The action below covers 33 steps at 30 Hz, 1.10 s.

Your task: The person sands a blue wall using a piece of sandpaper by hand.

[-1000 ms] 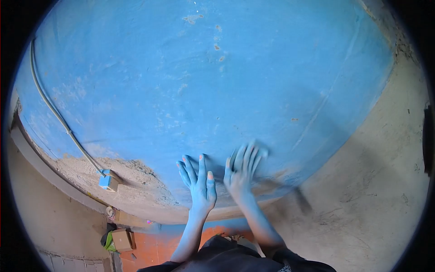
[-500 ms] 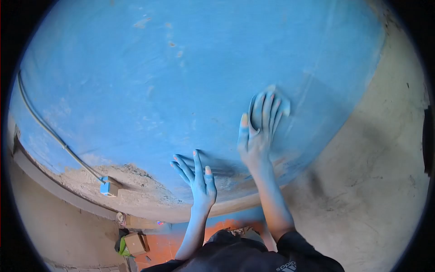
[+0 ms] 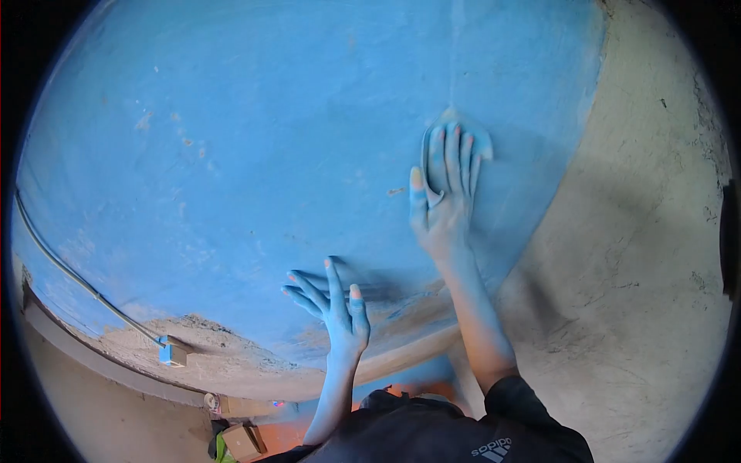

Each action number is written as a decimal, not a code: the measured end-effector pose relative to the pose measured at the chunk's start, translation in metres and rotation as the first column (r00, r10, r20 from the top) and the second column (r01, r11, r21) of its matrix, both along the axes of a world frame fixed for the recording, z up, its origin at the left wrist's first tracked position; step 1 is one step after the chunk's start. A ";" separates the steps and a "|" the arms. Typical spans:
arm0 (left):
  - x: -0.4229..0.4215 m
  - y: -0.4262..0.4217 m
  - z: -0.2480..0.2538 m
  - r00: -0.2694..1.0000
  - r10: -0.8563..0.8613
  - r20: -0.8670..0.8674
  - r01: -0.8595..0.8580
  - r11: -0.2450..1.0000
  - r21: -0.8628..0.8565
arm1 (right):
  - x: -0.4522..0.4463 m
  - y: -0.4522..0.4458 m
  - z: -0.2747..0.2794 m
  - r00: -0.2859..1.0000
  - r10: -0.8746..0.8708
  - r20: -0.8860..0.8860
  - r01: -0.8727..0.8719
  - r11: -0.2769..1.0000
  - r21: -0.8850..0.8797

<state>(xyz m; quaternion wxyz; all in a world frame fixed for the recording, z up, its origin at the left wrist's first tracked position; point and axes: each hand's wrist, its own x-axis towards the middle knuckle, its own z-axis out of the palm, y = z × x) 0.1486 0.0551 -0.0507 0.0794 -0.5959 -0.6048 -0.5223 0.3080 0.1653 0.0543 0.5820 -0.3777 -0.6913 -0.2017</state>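
Observation:
My right hand [image 3: 451, 189] lies stretched flat over a curled, blue-dusted sheet of sandpaper [image 3: 481, 141], pressing it against the blue wall [image 3: 255, 154]. The sheet's edge bends up beside my thumb, and its underside is hidden. Lower and to the left, my left hand [image 3: 336, 312] is open with its fingers spread, close to the wall near its worn lower part. Nothing is in it; whether its fingertips touch the wall I cannot tell. Blue dust coats both hands.
A cable [image 3: 81, 282] runs down the wall to a small blue box [image 3: 173, 351] at lower left. Paint has flaked off around it. A bare grey wall [image 3: 617, 255] meets the blue one at right. Near the floor stands a cardboard box [image 3: 243, 442].
My right hand has moved up along the wall with the sandpaper. The view has shifted, so the cable and box appear lower and further left. My left hand stays spread.

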 end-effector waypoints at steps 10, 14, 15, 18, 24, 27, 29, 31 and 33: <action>0.056 0.024 0.003 0.994 0.040 -0.099 -0.047 0.996 -0.074 | 0.030 0.015 -0.138 1.000 -0.026 0.011 0.027 0.996 -0.080; 0.073 0.036 0.010 0.999 0.039 -0.015 -0.038 0.999 0.026 | 0.081 0.030 0.038 0.999 -0.027 -0.021 0.029 0.997 0.072; 0.076 0.036 0.011 0.999 0.039 -0.003 -0.039 0.999 0.012 | 0.080 0.030 0.038 0.988 -0.008 0.152 -0.005 0.996 0.086; 0.077 0.032 0.014 0.997 0.070 -0.043 -0.071 0.997 -0.036 | 0.075 0.017 0.007 0.817 0.125 0.563 -0.172 0.985 0.032; 0.074 0.030 0.018 0.987 0.154 -0.043 -0.156 0.987 -0.031 | 0.098 0.027 0.089 0.936 -0.101 0.338 0.023 0.974 0.226; 0.068 0.033 0.028 0.985 0.173 0.006 -0.173 0.984 0.029 | 0.081 0.027 0.091 0.750 -0.070 0.658 -0.093 0.973 0.210; 0.061 0.035 0.039 0.981 0.192 0.010 -0.192 0.979 0.070 | 0.062 0.024 0.073 0.588 0.198 0.784 -0.366 0.930 0.039; 0.053 0.037 0.053 0.975 0.224 -0.013 -0.221 0.970 0.100 | 0.061 0.022 0.091 0.519 0.284 0.806 -0.425 0.904 -0.045; 0.046 0.038 0.066 0.970 0.242 -0.014 -0.239 0.963 0.125 | 0.062 0.022 0.140 0.772 0.119 0.624 -0.320 0.921 0.221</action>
